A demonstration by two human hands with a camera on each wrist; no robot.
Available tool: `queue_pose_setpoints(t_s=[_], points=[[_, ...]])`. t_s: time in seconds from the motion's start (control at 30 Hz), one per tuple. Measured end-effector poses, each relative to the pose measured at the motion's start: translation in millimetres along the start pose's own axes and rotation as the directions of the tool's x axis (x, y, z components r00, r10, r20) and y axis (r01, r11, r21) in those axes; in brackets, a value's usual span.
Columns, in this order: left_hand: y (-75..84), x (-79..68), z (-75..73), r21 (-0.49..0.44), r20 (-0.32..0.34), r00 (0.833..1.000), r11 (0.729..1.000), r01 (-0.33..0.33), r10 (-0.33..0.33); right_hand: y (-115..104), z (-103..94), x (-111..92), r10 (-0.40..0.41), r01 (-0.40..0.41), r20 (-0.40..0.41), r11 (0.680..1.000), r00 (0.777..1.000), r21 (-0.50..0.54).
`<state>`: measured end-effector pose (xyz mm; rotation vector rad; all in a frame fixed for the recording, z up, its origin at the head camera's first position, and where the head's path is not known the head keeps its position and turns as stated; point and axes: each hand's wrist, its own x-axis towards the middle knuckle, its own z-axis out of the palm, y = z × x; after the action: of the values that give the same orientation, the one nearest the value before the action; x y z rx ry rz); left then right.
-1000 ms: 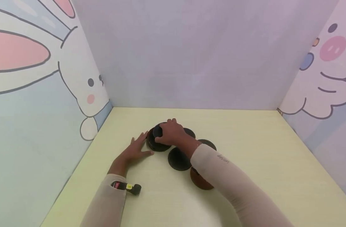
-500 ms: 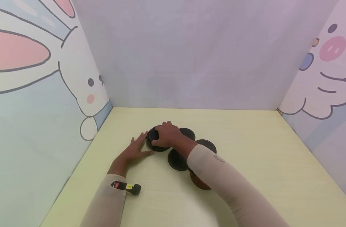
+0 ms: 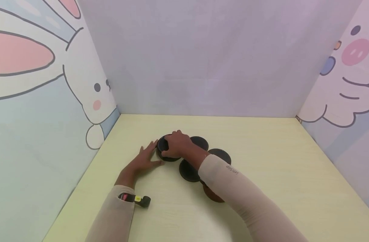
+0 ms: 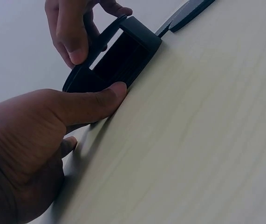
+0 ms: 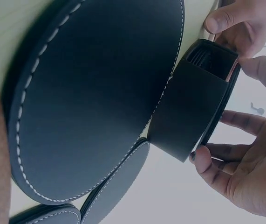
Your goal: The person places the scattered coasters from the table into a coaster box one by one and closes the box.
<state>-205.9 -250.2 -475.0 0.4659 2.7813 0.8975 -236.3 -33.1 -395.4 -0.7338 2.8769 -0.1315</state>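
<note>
A round black coaster (image 3: 162, 144) lies at the top of a black coaster holder (image 5: 184, 112), which has a cut-out opening in its side. My right hand (image 3: 179, 144) grips the coaster by its rim from above, fingertips spread round the edge. Beside the holder, my left hand (image 3: 145, 160) rests on the table with straight, spread fingers. Its thumb (image 4: 98, 105) lies along the holder's lower side. Stacked layers show inside the opening in the right wrist view. The right hand hides much of the holder in the head view.
Right of the holder lie more black coasters with white stitching, including a back one (image 3: 199, 143), a right one (image 3: 219, 154) and a nearer one (image 3: 188, 170). A brown disc (image 3: 213, 194) lies partly under the right sleeve. Printed walls surround the pale table (image 3: 263, 151).
My right hand has lowered the coaster and moved slightly left and nearer, bringing it level onto the holder. The left hand has stayed in place.
</note>
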Motion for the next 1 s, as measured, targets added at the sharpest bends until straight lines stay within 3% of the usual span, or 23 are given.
queue_pose_setpoints(t_s=[0.5, 1.0], points=[[-3.0, 0.8, 2.2, 0.009, -0.002, 1.000, 1.000, 0.002, -0.002, 12.0, 2.5, -3.3, 0.005, -0.005, -0.033, 1.000, 0.999, 0.011], [-5.3, 1.6, 0.5, 0.007, 0.000, 1.000, 1.000, -0.016, 0.016, 54.6, -13.4, -14.9, 0.056, -0.050, -0.038, 0.989, 0.998, 0.137]])
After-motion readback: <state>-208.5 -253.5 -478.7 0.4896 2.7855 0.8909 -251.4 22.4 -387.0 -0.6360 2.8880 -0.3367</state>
